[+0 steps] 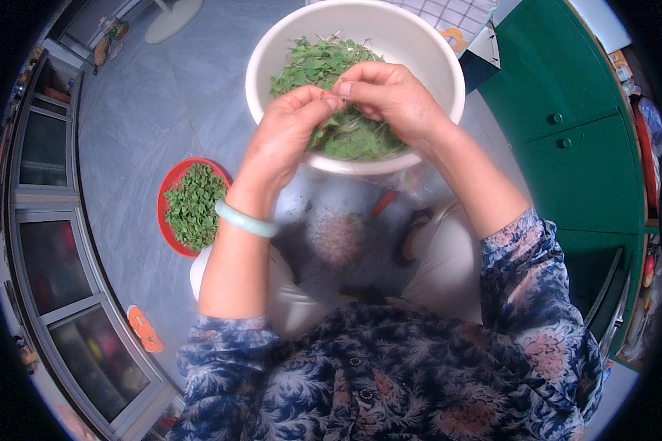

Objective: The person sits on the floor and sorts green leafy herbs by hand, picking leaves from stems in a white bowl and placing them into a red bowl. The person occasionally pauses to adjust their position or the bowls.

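A large white plastic basin (425, 41) holds a heap of leafy green sprouts with thin stems (320, 60). Over its near part my left hand (298, 118), with a pale green bangle on the wrist, pinches a small bit of stem between thumb and fingertips. Close beside it, my right hand (389, 99) also has thumb and forefinger pinched on a thin stem; the tips of both hands nearly touch. To the left on the floor, a red bowl (163, 220) is filled with green leaves (196, 206). Between my legs lies a blurred pile of stem scraps (336, 234).
A green cabinet (574, 182) stands at the right, and glass-fronted cabinets (49, 253) line the left. A red object (384, 203) lies on the floor below the basin. An orange item (144, 329) is by the left cabinets. Checked cloth (463, 14) is behind the basin.
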The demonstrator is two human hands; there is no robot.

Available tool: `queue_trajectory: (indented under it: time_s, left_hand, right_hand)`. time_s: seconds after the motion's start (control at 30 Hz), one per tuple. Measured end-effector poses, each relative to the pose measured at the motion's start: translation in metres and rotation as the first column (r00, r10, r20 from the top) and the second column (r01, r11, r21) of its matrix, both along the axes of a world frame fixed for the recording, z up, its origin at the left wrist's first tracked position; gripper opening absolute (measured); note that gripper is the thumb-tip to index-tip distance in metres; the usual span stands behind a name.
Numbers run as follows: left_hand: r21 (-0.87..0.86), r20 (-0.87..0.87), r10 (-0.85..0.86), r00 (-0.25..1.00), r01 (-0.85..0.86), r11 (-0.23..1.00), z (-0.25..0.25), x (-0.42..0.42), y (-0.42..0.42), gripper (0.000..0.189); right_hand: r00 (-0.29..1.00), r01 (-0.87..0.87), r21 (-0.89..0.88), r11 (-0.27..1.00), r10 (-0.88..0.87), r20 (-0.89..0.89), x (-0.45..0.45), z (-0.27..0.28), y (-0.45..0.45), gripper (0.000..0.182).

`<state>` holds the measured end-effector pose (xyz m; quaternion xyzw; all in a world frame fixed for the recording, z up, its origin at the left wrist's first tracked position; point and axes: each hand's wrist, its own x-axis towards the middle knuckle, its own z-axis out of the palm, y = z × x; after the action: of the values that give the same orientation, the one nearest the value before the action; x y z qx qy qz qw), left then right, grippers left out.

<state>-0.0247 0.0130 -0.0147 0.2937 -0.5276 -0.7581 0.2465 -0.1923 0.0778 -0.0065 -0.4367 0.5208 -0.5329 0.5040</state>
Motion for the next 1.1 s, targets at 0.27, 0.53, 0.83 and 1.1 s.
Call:
queue_trajectory:
  time_s: [0.27,0.53,0.83,1.1]
  left_hand:
    - [0.086,-0.094,0.186,0.978,-0.178,0.98,0.005,0.01,-0.011,0.012]
    - [0.222,-0.156,0.29,0.944,-0.253,0.942,0.01,0.013,-0.014,0.014]
    - [0.164,-0.217,0.217,0.952,-0.184,0.969,0.006,0.018,-0.023,0.017]
    - [0.159,-0.173,0.25,0.953,-0.224,0.962,0.012,0.02,-0.016,0.022]
  right_hand:
    - [0.835,-0.457,-0.002,0.89,0.428,-0.345,-0.006,0.03,0.019,0.006]
    - [0.687,-0.145,0.054,0.988,0.14,-0.713,-0.005,0.008,0.008,0.015]
    - [0.445,-0.239,-0.063,0.969,0.051,-0.894,0.02,-0.026,-0.013,0.017]
    - [0.41,-0.224,0.109,0.968,0.195,-0.891,0.02,-0.029,-0.018,0.013]
